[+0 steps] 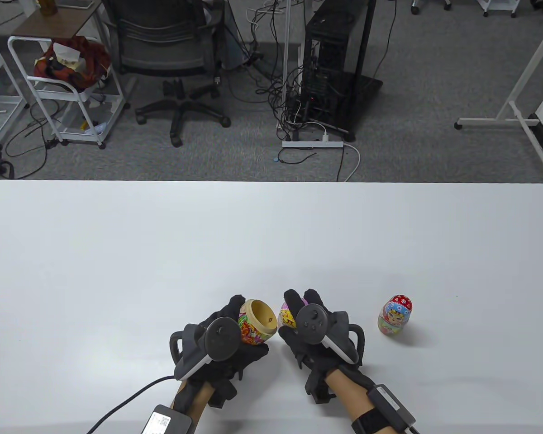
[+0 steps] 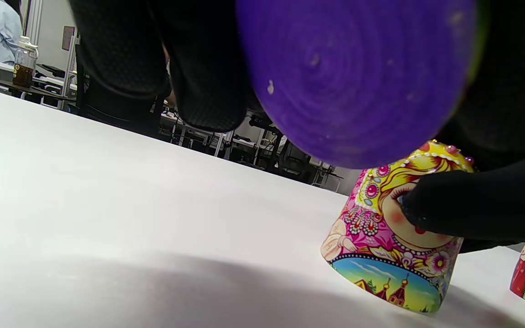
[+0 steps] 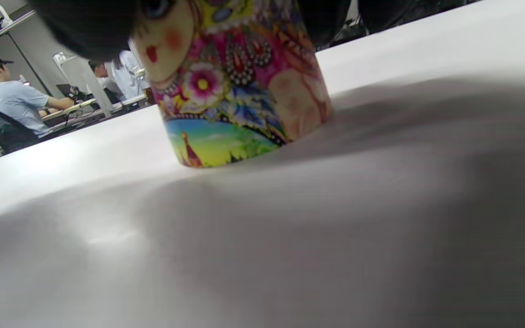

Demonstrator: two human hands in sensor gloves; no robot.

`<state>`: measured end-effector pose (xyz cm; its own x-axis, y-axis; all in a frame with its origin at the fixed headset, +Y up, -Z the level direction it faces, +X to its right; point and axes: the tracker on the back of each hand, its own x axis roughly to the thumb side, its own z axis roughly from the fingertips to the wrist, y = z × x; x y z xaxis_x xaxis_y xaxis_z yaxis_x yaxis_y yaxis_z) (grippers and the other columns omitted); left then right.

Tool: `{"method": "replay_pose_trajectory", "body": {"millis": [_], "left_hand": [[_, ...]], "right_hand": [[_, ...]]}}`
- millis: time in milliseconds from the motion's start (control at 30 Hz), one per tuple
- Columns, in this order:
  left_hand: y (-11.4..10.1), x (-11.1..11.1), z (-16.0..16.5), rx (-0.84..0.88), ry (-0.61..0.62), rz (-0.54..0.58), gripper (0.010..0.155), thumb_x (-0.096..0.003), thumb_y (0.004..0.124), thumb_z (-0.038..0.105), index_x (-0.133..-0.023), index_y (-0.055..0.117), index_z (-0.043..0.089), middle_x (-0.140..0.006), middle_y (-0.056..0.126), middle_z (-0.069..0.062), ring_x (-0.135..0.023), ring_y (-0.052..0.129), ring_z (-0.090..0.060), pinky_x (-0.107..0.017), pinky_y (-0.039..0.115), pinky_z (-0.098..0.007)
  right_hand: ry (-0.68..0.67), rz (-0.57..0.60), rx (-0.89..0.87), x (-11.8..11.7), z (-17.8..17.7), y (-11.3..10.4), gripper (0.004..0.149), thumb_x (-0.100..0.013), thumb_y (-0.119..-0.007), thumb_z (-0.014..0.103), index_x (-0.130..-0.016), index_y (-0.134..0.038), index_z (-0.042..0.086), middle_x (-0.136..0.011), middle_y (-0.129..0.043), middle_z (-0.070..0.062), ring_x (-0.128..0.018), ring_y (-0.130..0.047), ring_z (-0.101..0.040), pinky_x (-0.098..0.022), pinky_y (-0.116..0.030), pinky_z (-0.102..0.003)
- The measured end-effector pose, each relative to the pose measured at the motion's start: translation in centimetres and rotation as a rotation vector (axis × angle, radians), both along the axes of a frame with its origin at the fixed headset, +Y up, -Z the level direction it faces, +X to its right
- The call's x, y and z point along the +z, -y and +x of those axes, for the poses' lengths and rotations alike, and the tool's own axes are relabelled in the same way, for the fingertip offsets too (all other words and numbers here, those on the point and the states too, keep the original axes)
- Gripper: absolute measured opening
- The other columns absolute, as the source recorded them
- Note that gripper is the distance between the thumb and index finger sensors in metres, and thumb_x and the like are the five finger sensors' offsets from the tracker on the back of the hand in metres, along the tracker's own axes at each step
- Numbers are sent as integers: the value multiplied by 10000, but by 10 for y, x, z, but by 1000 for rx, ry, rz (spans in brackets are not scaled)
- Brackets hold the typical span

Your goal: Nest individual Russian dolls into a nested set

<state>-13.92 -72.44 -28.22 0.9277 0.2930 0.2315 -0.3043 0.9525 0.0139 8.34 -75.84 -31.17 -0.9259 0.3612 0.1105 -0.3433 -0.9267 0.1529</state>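
My left hand (image 1: 242, 323) grips the large doll's bottom half (image 1: 258, 322), a cup with a bare wooden inside, tilted with its mouth up and to the right. Its purple base (image 2: 353, 77) fills the top of the left wrist view. Just to the right, my right hand (image 1: 296, 312) holds the large doll's top half (image 1: 286, 317), yellow and pink with a painted face. This top half (image 2: 390, 246) (image 3: 239, 91) stands rim down on the white table (image 1: 271, 235). A small whole doll (image 1: 394, 315) with a red headscarf stands upright further right, apart from both hands.
The table's far edge runs across the middle of the table view; beyond it are an office chair (image 1: 172, 58), a wire cart (image 1: 68, 86), a computer tower (image 1: 330, 68) and cables on the floor. People sit at desks in the background of the right wrist view.
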Motion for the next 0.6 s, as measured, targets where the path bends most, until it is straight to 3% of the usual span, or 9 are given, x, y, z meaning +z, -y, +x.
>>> {"method": "replay_pose_trajectory", "body": {"millis": [100, 167, 267, 333, 433, 533, 600], "left_hand": [[0, 1, -1, 5, 4, 2, 1143, -288, 887, 780, -1077, 335, 165, -1034, 721, -52, -887, 887, -256, -663, 752, -538], [-1, 1, -2, 4, 2, 9, 1144, -287, 886, 780, -1077, 336, 162, -1033, 721, -53, -885, 887, -258, -662, 752, -539], [0, 1, -3, 7, 2, 10, 1144, -287, 885, 780, -1077, 336, 161, -1032, 722, -55, -884, 889, -258, -661, 752, -539], [0, 1, -3, -1, 1, 12, 1144, -287, 885, 779, -1076, 336, 161, -1033, 722, -54, -884, 889, -257, -661, 752, -539], [0, 1, -3, -3, 1, 11, 1145, -285, 886, 779, -1076, 336, 160, -1033, 722, -55, -884, 888, -259, -660, 752, -540], [1, 1, -2, -11, 5, 7, 1143, -287, 883, 780, -1076, 334, 162, -1033, 721, -56, -885, 888, -257, -661, 752, -539], [1, 2, -1, -18, 8, 5, 1143, -287, 883, 780, -1076, 334, 162, -1034, 720, -54, -885, 888, -257, -661, 751, -539]], "right_hand": [[33, 138, -74, 6, 21, -31, 829, -457, -717, 600, -982, -92, 457, -1126, -131, -98, -1068, -379, -393, -771, -433, -578], [91, 244, -131, 11, 42, -53, 750, -465, -728, 574, -1016, -240, 430, -1135, -203, -88, -1067, -385, -386, -773, -434, -564], [306, 365, -100, 15, 88, -77, 667, -478, -731, 559, -1026, -378, 418, -1145, -273, -60, -1078, -356, -373, -785, -393, -566], [471, 307, -13, 12, 114, -76, 660, -485, -736, 557, -1030, -391, 419, -1149, -235, -83, -1073, -305, -400, -774, -359, -589], [589, 128, 114, 6, 142, -59, 731, -480, -736, 603, -1035, -282, 460, -1147, -168, -123, -1061, -268, -454, -756, -357, -619], [593, -25, 118, 1, 154, -44, 741, -489, -734, 596, -1030, -246, 455, -1137, -200, -162, -1017, -484, -484, -714, -506, -608], [588, -61, 85, -2, 156, -36, 689, -512, -735, 527, -1027, -284, 455, -1134, -356, -164, -965, -642, -448, -680, -602, -578]]}}
